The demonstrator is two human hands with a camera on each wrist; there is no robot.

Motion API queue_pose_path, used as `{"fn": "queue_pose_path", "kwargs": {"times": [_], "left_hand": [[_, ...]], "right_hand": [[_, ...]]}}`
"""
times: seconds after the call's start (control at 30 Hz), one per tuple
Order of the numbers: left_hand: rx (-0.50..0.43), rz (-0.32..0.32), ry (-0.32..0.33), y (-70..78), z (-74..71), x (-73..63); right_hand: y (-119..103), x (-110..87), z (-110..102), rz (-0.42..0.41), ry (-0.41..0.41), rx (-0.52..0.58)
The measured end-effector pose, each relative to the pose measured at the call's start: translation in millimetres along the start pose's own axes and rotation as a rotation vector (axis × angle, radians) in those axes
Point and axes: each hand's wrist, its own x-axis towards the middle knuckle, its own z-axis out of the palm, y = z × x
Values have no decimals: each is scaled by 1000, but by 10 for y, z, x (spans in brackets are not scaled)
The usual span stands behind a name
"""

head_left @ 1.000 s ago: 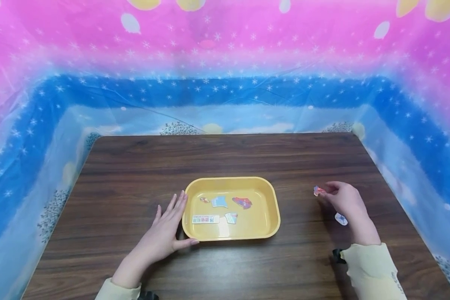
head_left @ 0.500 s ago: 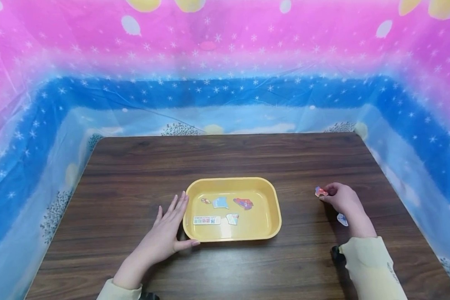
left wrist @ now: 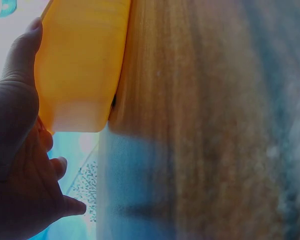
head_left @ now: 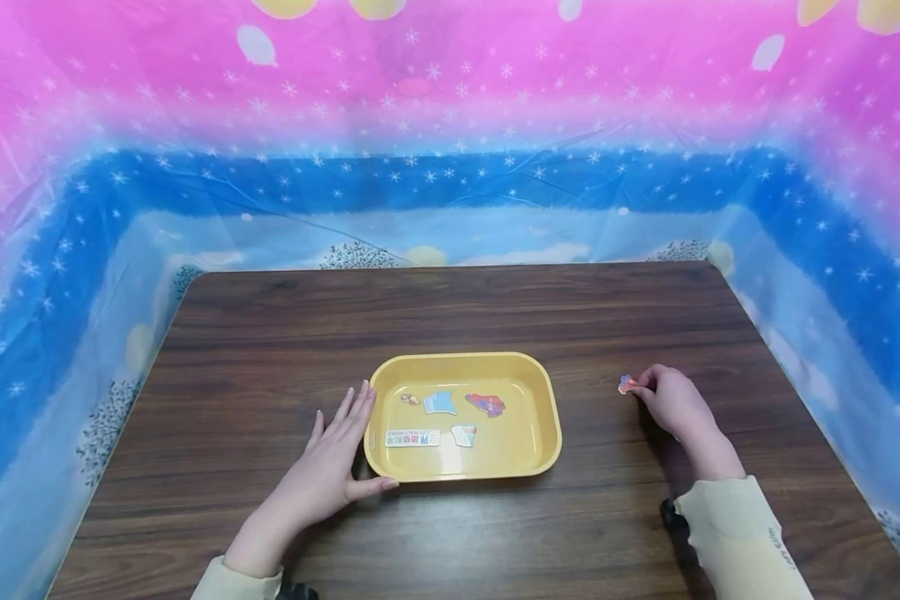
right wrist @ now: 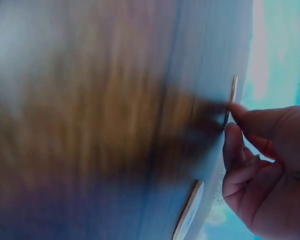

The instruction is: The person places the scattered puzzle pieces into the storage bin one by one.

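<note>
Where the cloth backdrop point(head_left: 450, 179) begins, far left: pink over blue, snowflake-printed, running behind the wooden tabletop point(head_left: 450, 321) and along both its sides.
Left sleeve point(head_left: 236, 581): pale yellow cuff, a black item point(head_left: 298, 592) beside it.
Left hand point(head_left: 326, 467): set against the left end of the yellow tray point(head_left: 498, 450), fingers extended and parted, thumb at the near rim; grip wide, spanning the corner.
Yellow tray: one, oblong with rounded corners, flat on the tabletop; five flat pieces inside.
Small orange-and-white piece point(head_left: 410, 400): far row of the tray, leftmost.
Printed strip point(head_left: 412, 438): near row, coloured characters, too small for me to read surely.
Light blue piece point(head_left: 440, 403): far row, irregular outline, just beside the small one.
Pale piece point(head_left: 463, 436): near row, right of the strip, touched with red at one corner.
Red-and-purple piece point(head_left: 486, 406): far row, rightmost of the five.
Held piece point(head_left: 626, 384): red and violet, right of the tray and apart from it; whether it touches the tabletop, I cannot tell.
Right hand point(head_left: 675, 406): grip narrow, thumb and fingertips pinching the held piece.
White-faced piece point(right wrist: 191, 211): on the tabletop near the right hand, visible from the right wrist.
Right sleeve point(head_left: 735, 517): pale yellow, dark lettering.
</note>
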Motion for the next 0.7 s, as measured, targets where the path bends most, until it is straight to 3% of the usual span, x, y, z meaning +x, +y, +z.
{"fn": "queue_pose_path", "kwargs": {"times": [0.13, 0.37, 0.53, 0.7], "left_hand": [[0, -1, 0, 4, -6, -3], [2, -3, 2, 6, 2, -4], [14, -2, 6, -2, 13, -14], [6, 7, 12, -4, 7, -12]], "right_hand": [[-44, -5, 33, -12, -3, -28], [-84, 19, 19, -14, -81, -88], [-86, -5, 68, -44, -58, -98], [-115, -33, 65, 23, -41, -48]]}}
